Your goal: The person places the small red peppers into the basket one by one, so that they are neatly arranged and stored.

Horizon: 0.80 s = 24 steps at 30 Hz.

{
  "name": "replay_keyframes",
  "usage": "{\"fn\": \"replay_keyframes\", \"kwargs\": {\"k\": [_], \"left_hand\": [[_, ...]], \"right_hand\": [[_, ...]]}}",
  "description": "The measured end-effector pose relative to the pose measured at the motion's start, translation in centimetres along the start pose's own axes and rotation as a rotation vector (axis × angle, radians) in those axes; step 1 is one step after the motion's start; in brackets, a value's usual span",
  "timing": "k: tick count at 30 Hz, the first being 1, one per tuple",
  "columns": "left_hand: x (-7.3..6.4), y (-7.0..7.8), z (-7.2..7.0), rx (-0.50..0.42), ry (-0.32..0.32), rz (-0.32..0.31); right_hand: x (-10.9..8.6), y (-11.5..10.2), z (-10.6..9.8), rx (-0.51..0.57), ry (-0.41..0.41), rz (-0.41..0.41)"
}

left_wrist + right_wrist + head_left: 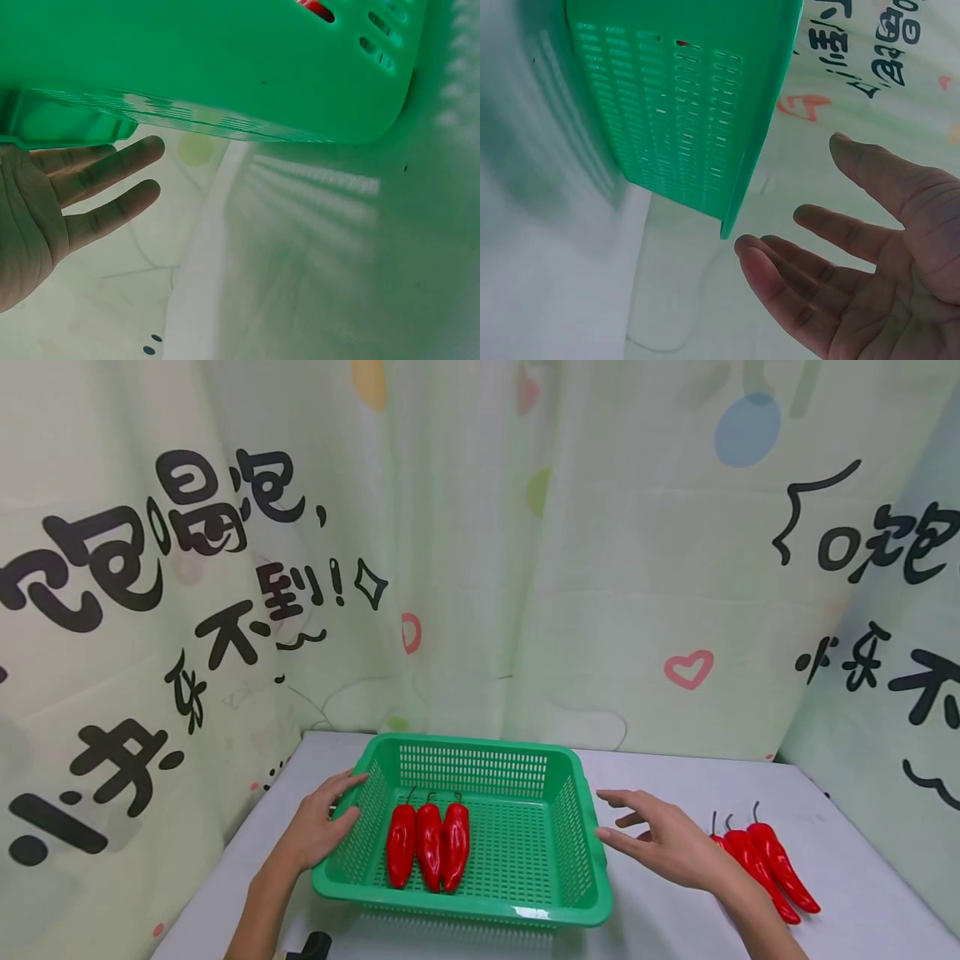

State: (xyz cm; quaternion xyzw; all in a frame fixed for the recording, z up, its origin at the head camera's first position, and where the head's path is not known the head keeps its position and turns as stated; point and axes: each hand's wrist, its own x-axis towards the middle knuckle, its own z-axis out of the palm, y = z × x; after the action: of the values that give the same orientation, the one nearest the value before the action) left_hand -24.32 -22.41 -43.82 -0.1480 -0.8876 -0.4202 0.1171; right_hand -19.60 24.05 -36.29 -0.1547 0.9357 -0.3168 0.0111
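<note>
A green plastic basket (517, 827) with slotted walls sits on the table, holding three red chili peppers (429, 847) side by side in its left half. At the basket's left rim is my left hand (318, 822), its fingers extended along the outside edge. In the left wrist view, the fingers (120, 169) are spread beside the green wall. My right hand (660, 839) hovers just off the basket's right side, fingers loosely extended and holding nothing. A gap shows between its fingertips (750, 247) and the basket in the right wrist view.
More red chili peppers (772, 864) lie on the white table (660, 927) to the right, partly hidden behind my right wrist. A pale curtain (585, 568) with black lettering surrounds the table at the back and sides. A small black object (311, 946) shows at the bottom, by my left forearm.
</note>
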Motion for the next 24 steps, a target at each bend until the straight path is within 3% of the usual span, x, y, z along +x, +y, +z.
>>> {"fn": "replay_keyframes", "kwargs": {"k": [13,24], "left_hand": [[0.0,0.1,0.0,0.002,-0.004,-0.006],[0.0,0.1,0.0,0.004,-0.004,0.001]], "right_hand": [[-1.4,2.0,-0.3,-0.023,0.013,0.031],[-2.1,3.8,-0.6,-0.059,0.026,0.14]]}}
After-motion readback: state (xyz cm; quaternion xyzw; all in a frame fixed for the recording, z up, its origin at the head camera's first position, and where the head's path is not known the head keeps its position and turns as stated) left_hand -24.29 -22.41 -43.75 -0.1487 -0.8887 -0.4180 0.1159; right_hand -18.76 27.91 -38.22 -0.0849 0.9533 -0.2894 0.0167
